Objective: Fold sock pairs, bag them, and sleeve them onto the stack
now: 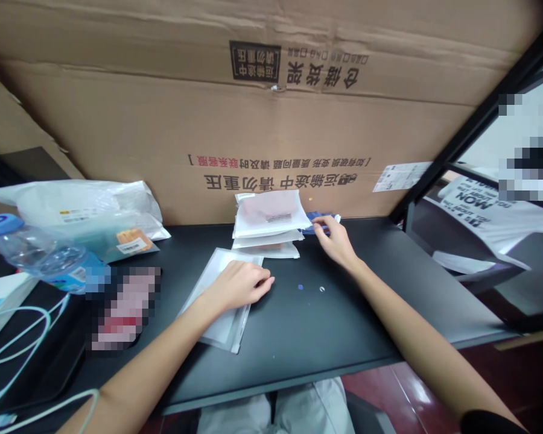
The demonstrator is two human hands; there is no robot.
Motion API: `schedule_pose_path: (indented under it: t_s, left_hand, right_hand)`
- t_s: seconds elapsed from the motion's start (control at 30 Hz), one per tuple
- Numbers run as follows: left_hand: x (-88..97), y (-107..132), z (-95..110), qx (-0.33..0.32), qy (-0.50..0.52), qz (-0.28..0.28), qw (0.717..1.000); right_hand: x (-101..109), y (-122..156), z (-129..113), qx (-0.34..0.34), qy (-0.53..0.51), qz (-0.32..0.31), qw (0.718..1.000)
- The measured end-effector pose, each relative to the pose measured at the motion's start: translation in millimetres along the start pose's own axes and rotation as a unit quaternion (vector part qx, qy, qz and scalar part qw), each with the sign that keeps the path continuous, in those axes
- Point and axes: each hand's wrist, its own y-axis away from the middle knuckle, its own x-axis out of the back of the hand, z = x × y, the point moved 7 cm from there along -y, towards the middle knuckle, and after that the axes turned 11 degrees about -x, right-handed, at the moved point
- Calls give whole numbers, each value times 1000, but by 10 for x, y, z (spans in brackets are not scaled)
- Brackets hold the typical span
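A: Hands?

B: Your left hand (pixel 238 286) is open, palm down, lying flat on a clear plastic sleeve (pixel 221 322) with a white insert. Your right hand (pixel 337 243) is curled, with its fingers at a small blue item (pixel 319 224). Can't tell if you're gripping that or only touching it.

A: Where's the blue item?

B: Just right of a stack of white plastic-wrapped packets (pixel 266 226), partly tucked behind its edge. The top packet shows a pink sheet and a small printed label. The clear sleeve sits just in front of the stack, lying at an angle, near but apart from it.

A: What's on the table?

B: Your table (pixel 344 319) is black. Between your hands are a small blue dot (pixel 300 287) and a white ring (pixel 321 289). Further left, you've got a water bottle (pixel 40 253) with a blue cap, lying on its side, and a white poly mailer (pixel 85 211) with an orange label. A pale cable (pixel 22 337) runs along the lower left. Beside it is a pixelated patch, can't tell what's under it.

A: Background?

B: A large printed cardboard sheet (pixel 271 138) stands behind the table. A black metal frame (pixel 475 120) runs up the right, with a printed white cloth (pixel 470 211) beyond it.
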Motion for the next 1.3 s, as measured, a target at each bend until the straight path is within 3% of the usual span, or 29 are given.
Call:
schedule_pose_path:
  t_s: [0.17, 0.33, 0.47, 0.63, 0.77, 0.9, 1.03, 1.17, 1.3]
  left_hand:
    - [-3, 4, -71, 35, -11, -29, 999]
    - [-15, 41, -146, 92, -73, -88, 989]
    - [-13, 101, -232, 148, -107, -123, 975]
    - [66, 207, -431, 239, -124, -132, 954]
    - [199, 270, -537, 275, -143, -121, 943]
    - [333, 303, -505, 298, -154, -114, 935]
    - [330, 315, -415, 308, -131, -146, 931]
    - [243, 318, -397, 286, -87, -168, 939]
    - [237, 347, -422, 276, -76, -170, 943]
  right_hand:
    - [-167, -47, 191, 7, 181, -68, 981]
    - [4, -69, 169, -115, 302, -62, 944]
    - [164, -77, 165, -170, 344, -68, 921]
    - [182, -42, 228, -207, 342, -129, 908]
    - [102, 11, 230, -218, 314, -198, 903]
    - [48, 56, 201, -216, 289, -243, 900]
    - [-23, 164, 159, -211, 239, -328, 889]
    - [-178, 366, -23, -178, 183, -432, 865]
    - [-347, 564, -403, -83, 168, -459, 868]
